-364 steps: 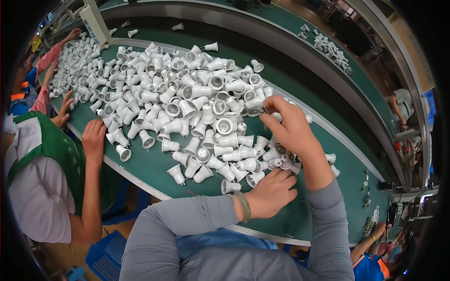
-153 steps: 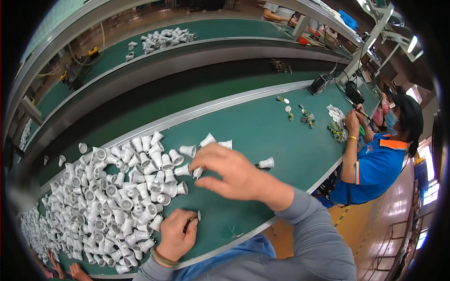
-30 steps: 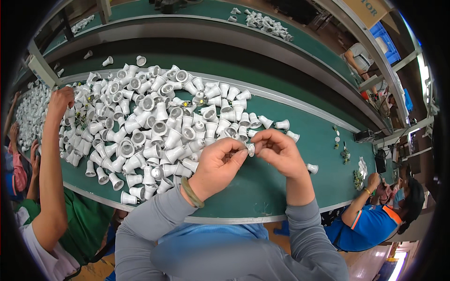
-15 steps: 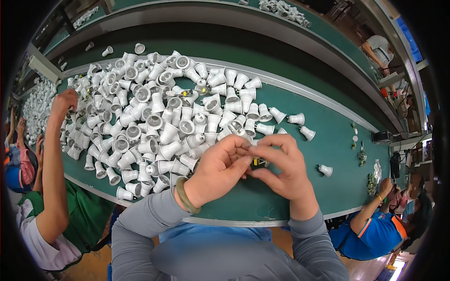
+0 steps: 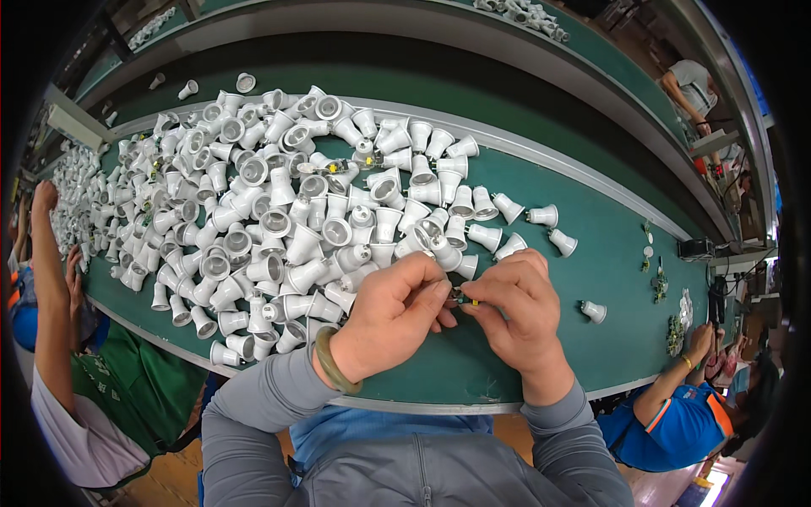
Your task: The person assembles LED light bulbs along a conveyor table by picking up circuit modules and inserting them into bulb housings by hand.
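My left hand [image 5: 395, 314], with a green bangle at its wrist, and my right hand [image 5: 519, 314] meet above the green table [image 5: 422, 368]. Between their fingertips they pinch a small electronic part [image 5: 461, 297] with a yellow piece on it; the fingers hide most of it. Just beyond my fingers spreads a large heap of white, cup-shaped lamp housings [image 5: 306, 243], lying at all angles. A single lamp housing [image 5: 594, 312] lies apart, to the right of my right hand.
Small circuit boards [image 5: 659, 283] lie at the table's right end, near a black box [image 5: 696, 248]. More sit in the heap. A raised metal rail [image 5: 541, 158] borders the far side. Co-workers sit left, in a green garment [image 5: 135, 380], and right, in a blue shirt [image 5: 676, 422].
My fingertips have shifted on the small part, and the right fingers have closed in more tightly. The left co-worker's arm has moved further left, away from the near heap.
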